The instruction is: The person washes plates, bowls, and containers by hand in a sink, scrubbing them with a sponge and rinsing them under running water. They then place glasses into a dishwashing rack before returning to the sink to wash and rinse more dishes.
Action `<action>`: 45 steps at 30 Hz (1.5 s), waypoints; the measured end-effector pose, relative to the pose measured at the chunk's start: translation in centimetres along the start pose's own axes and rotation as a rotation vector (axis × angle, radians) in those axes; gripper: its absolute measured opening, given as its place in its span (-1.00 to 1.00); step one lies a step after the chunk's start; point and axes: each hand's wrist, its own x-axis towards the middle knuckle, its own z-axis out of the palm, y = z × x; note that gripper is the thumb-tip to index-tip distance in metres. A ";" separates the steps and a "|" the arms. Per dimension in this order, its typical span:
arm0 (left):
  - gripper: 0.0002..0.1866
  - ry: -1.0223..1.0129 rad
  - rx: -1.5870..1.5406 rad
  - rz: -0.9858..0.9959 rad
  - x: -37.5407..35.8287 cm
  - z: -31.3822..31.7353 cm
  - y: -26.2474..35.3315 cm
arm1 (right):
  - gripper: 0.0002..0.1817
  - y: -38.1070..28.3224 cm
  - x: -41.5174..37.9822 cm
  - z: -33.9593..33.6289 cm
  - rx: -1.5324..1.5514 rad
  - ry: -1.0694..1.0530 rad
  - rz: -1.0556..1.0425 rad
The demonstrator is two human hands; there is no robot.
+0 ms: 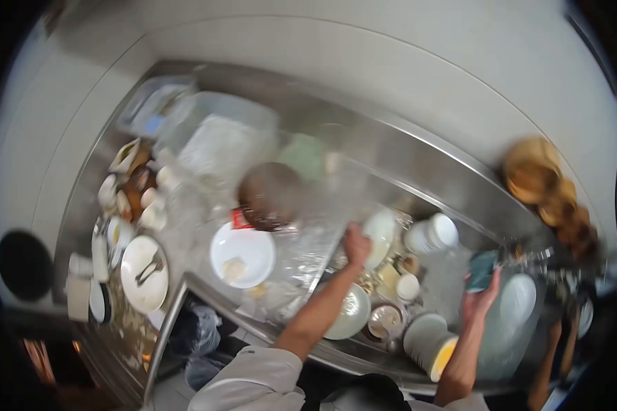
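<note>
My left hand [356, 245] is at the near-left side of the crowded sink, its fingers closed at the edge of a pale oval plate [380, 238], which stands tilted; the fingertips are blurred. My right hand [480, 300] grips a dark green object [483, 270], perhaps a scouring pad or a small dish, beside splashing water. Below my left hand lies a pale round bowl [350, 314]. Between my hands are a white cup [408, 287], a small bowl [386, 321] with something pale in it, and a stack of bowls [428, 340], one with yellow inside.
White containers [437, 233] lie at the sink's back. Left on the steel counter are a white plate [243, 255], an oval plate with cutlery [144, 275], a blurred brown bowl [273, 196] and a clear tub [230, 130]. Wooden bowls [533, 171] stand at right. Another person's arm [547, 359] shows lower right.
</note>
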 end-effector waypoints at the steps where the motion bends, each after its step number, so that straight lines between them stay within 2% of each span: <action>1: -0.37 -0.058 -0.181 -0.070 -0.1 -2.7 3.7 | -0.49 2.7 -1.6 5.4 -0.133 -0.084 0.067; 3: -0.35 0.023 -0.038 0.240 -1.9 -9.6 9.3 | -0.43 6.5 -1.6 20.5 -0.323 -0.385 0.032; 5: -0.40 -0.085 -0.092 0.398 -2.9 -11.5 8.9 | -0.49 10.2 -0.2 34.0 -0.826 -0.710 -0.309; 7: -0.28 -0.101 -0.093 0.542 -3.6 -11.3 7.4 | -0.57 18.1 2.5 44.4 -0.988 -1.149 -0.840; 8: -0.35 -0.114 -0.177 0.533 -4.3 -11.4 6.6 | -0.48 21.7 3.0 48.8 -1.350 -1.310 -0.858; 9: -0.41 -0.126 -0.264 0.519 -5.3 -11.2 6.2 | -0.45 27.1 4.0 50.8 -1.595 -1.387 -0.706; 10: -0.55 -0.238 -0.643 0.271 -6.7 -10.6 6.3 | -0.42 32.0 5.0 51.4 -1.843 -1.446 -0.523; 11: -0.68 -0.344 -1.014 0.012 -7.8 -9.6 6.6 | -0.41 34.5 5.5 51.8 -1.825 -1.518 -0.442; 12: -0.72 -0.404 -1.107 -0.144 -7.4 -9.4 5.6 | -0.40 36.7 6.1 52.3 -1.793 -1.571 -0.362; 13: -0.73 -0.446 -1.198 -0.311 -6.9 -9.1 4.7 | -0.42 34.8 5.2 52.1 -1.645 -1.588 -0.312; 14: -0.70 -0.424 -1.052 -0.384 -6.8 -8.0 3.1 | -0.44 33.2 4.5 51.8 -1.498 -1.607 -0.261; 15: -0.67 -0.383 -1.063 -0.431 -7.3 -8.1 2.9 | -0.49 26.7 1.7 51.7 -1.245 -1.565 -0.254; 16: -0.63 -0.341 -1.074 -0.477 -7.8 -8.1 2.6 | -0.56 20.8 -0.1 49.3 -1.134 -1.389 -0.280; 17: -0.62 -0.348 -1.215 -0.519 -7.5 -9.5 3.3 | -0.59 16.1 -1.9 44.5 -1.036 -1.198 -0.316; 18: -0.61 -0.353 -1.354 -0.565 -7.1 -10.9 4.1 | -0.60 13.7 -3.2 38.8 -1.127 -0.990 -0.404; 19: -0.61 -0.454 -1.448 -0.629 -6.5 -12.7 5.1 | -0.60 11.9 -5.1 32.6 -1.215 -0.762 -0.498; 20: -0.60 -0.580 -1.717 -0.628 -6.5 -12.5 4.8 | -0.58 11.5 -6.7 25.8 -1.382 -0.584 -0.395; 21: -0.59 -0.696 -1.983 -0.647 -6.6 -11.5 4.9 | -0.59 12.3 -9.0 17.9 -1.517 -0.515 -0.395; 22: -0.58 -0.633 -1.705 -0.779 -6.6 -12.7 8.0 | -0.60 13.2 -9.9 11.5 -1.640 -0.450 -0.381; 23: -0.58 -0.553 -1.420 -0.859 -7.0 -14.3 12.0 | -0.59 12.7 -8.2 7.3 -1.634 -0.285 -0.329; 25: -0.56 -0.619 -1.208 -0.645 -10.8 -12.3 14.4 | -0.57 11.4 -6.3 0.0 -1.585 -0.002 -0.208; 27: -0.59 -0.632 -0.973 -0.499 -14.5 -7.6 15.3 | -0.58 12.9 -5.0 -1.6 -1.216 0.290 -0.156; 28: -0.54 -0.606 -0.878 -0.440 -15.6 -5.2 15.6 | -0.58 12.9 -4.4 -2.0 -1.011 0.426 -0.139; 29: -0.52 -0.675 -0.891 -0.474 -15.5 -1.4 13.0 | -0.56 13.3 -7.1 -3.3 -1.147 0.287 -0.172; 31: -0.57 -0.695 -0.937 -0.528 -16.1 -3.1 16.5 | -0.56 9.1 -9.9 -8.7 -1.545 -0.034 -0.040; 33: -0.57 -0.710 -0.879 -0.539 -18.6 -3.2 17.3 | -0.56 6.3 -6.2 -12.9 -1.458 0.199 0.139; 34: -0.55 -0.739 -0.880 -0.537 -19.8 -2.3 17.7 | -0.62 7.2 -3.4 -12.5 -1.269 0.295 0.291; 35: -0.54 -0.759 -0.890 -0.540 -20.7 -1.3 18.0 | -0.70 12.3 -2.2 -12.6 -1.179 0.372 -0.079; 36: -0.51 -0.855 -1.027 -0.666 -19.6 0.6 15.2 | -0.69 10.7 -4.9 -10.3 -1.336 0.078 -0.209; 38: -0.45 -0.985 -1.157 -0.722 -17.9 -2.0 14.6 | -0.65 6.6 -7.7 -9.9 -1.700 -0.425 -0.380; 39: -0.41 -1.046 -1.231 -0.746 -17.1 -3.2 15.1 | -0.61 4.7 -7.7 -11.9 -1.921 -0.631 -0.411; 40: -0.42 -1.081 -1.107 -0.730 -16.4 -3.7 16.0 | -0.53 -1.9 -7.4 -10.6 -2.022 -0.622 -0.285; 41: -0.42 -1.108 -0.976 -0.724 -16.2 -4.6 16.4 | -0.57 -3.6 -5.2 -11.5 -1.761 -0.506 -0.234; 42: -0.42 -1.125 -0.834 -0.732 -16.8 -5.9 15.8 | -0.59 -2.3 -2.9 -12.3 -1.039 -0.282 -0.096; 43: -0.43 -1.083 -0.784 -0.723 -17.7 -5.6 14.8 | -0.62 0.1 -2.3 -11.3 -0.449 -0.052 0.077; 44: -0.43 -1.045 -0.737 -0.702 -18.1 -4.2 13.8 | -0.64 3.4 -3.3 -9.6 -0.018 0.121 0.211; 45: -0.43 -1.022 -0.687 -0.665 -17.8 -2.9 13.8 | -0.65 5.8 -6.0 -8.2 0.179 0.199 0.283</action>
